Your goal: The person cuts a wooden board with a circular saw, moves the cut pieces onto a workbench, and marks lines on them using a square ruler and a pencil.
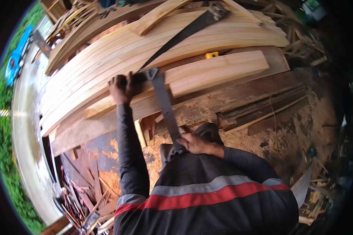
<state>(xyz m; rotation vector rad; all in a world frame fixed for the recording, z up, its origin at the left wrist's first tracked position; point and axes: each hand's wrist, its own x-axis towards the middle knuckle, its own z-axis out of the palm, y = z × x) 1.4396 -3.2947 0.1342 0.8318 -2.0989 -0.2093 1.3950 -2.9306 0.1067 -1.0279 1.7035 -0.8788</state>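
A large dark try square [165, 103] lies across a pale board in front of me, its long blade reaching back toward my body. My left hand [122, 90] is closed at the far end of its thick stock, fingers curled over the top. Near my waist, my right hand [195, 143] grips the blade's near end between thumb and fingers. The pale board [219, 73] runs out to the right of the square, and its other end [99, 107] shows left of the blade. A handsaw [180, 38] rests on the planks beyond.
Several long pale planks [88, 72] lie side by side behind the board. A yellow tape measure [211, 55] sits at their near edge. Sawdust [243, 131] covers the dark surface at right, and scrap wood [92, 207] is heaped at lower left. A blue vehicle [19, 56] stands outside.
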